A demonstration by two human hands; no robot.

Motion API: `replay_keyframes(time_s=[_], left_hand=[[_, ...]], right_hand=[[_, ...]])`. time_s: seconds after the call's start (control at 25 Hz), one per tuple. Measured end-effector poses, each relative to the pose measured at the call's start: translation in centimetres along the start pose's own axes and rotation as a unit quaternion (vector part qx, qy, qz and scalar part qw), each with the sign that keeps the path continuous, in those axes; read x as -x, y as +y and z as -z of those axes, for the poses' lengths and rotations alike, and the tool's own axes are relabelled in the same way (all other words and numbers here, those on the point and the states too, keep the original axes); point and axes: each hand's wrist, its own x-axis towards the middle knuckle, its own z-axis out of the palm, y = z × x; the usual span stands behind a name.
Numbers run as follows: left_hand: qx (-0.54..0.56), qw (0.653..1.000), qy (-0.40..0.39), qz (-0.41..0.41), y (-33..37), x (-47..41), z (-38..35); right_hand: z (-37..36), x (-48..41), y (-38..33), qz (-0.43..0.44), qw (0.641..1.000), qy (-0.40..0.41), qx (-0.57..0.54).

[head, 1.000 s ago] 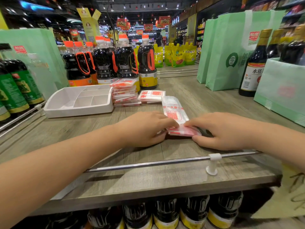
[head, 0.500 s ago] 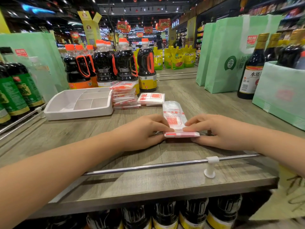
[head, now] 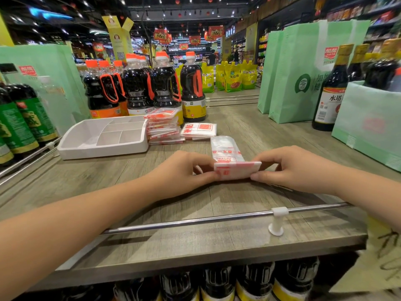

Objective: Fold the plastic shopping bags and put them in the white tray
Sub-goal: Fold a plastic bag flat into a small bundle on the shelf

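The left hand [head: 184,172] and right hand [head: 290,168] each pinched one end of the folded plastic bag [head: 236,169] in curled fingers [head: 271,156]. The white tray [head: 71,148] stood on the surface [head: 108,170], well beyond the left fingers.

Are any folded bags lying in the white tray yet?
No, the white tray shows only bare compartments, and the folded bags sit stacked right beside it.
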Motion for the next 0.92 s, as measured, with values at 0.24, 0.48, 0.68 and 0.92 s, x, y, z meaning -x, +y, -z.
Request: replay_keyframes(time_s=[0.24, 0.48, 0.68, 0.92], left_hand=[[0.069, 0.99, 0.017, 0.12, 0.2, -1.3, -1.3], [0.001, 0.992, 0.006, 0.126, 0.3, -1.7, -1.8], [-0.046, 0.994, -0.032, 0.089, 0.8, -1.8, -1.7], [-0.113, 0.99, -0.068, 0.059, -0.4, -1.6, -1.3]], right_hand=[[-0.8, -1.9, -0.3, -0.061, 0.997, 0.048, -0.021], [-1.4, -2.2, -0.5, -0.06, 0.993, 0.052, 0.09], [-1.7, -2.3, -0.5, -0.073, 0.986, 0.03, 0.149], [-1.4, -1.9, -0.6, -0.022, 0.984, 0.031, 0.173]])
